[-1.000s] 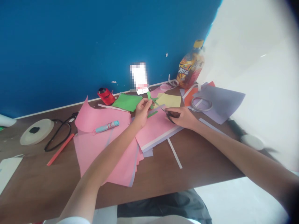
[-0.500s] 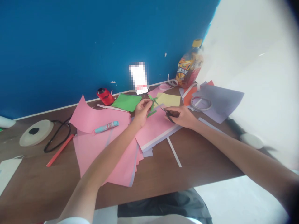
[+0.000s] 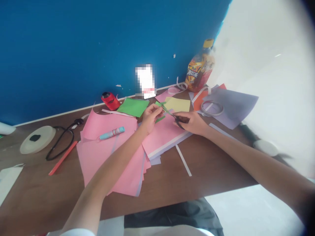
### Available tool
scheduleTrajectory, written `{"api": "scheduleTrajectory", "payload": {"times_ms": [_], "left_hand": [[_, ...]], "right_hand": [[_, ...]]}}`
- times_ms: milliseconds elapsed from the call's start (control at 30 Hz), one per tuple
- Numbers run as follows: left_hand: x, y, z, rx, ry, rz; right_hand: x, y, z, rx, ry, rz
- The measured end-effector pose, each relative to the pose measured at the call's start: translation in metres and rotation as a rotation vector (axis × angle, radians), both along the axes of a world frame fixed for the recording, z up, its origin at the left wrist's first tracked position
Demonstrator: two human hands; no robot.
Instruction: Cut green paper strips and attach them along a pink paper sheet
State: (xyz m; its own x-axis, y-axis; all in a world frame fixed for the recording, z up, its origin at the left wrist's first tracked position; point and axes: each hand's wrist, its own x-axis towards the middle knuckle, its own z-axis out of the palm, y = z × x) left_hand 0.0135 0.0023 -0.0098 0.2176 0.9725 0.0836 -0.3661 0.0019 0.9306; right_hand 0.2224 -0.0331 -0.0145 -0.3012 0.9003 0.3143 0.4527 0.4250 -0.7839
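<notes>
My left hand (image 3: 152, 117) pinches a small piece of green paper (image 3: 158, 104) above the stacked pink sheets. In my right hand (image 3: 193, 122) is a pair of scissors (image 3: 177, 122), its fingers around the dark handles. The blades point left and reach the green paper by my left fingertips. Another narrow green scrap (image 3: 160, 119) shows just below those fingertips. Beneath both hands lies pink paper (image 3: 157, 137) with a pale border. A yellow sheet (image 3: 178, 104) is behind the scissors, and a green sheet (image 3: 134, 106) lies beyond my left hand.
More pink sheets (image 3: 110, 170) carry a light-blue glue stick (image 3: 112, 133) at left. A red object (image 3: 110, 101), a lit phone (image 3: 145, 80) and a drink bottle (image 3: 199, 70) stand by the wall. A tape roll (image 3: 212, 108) rests on purple paper (image 3: 236, 106) at right.
The scissor blades have come up to the green paper at my left fingertips, and the green piece has shifted slightly. The curled corner of the left pink sheet has moved right, uncovering a black plug.
</notes>
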Motion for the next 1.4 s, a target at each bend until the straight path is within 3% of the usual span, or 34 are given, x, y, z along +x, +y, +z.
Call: {"api": "scheduleTrajectory", "payload": {"times_ms": [1400], "left_hand": [[0.0008, 0.0023, -0.0047, 0.078, 0.100, 0.124]], "right_hand": [[-0.0016, -0.0009, 0.0013, 0.024, -0.027, -0.019]]}}
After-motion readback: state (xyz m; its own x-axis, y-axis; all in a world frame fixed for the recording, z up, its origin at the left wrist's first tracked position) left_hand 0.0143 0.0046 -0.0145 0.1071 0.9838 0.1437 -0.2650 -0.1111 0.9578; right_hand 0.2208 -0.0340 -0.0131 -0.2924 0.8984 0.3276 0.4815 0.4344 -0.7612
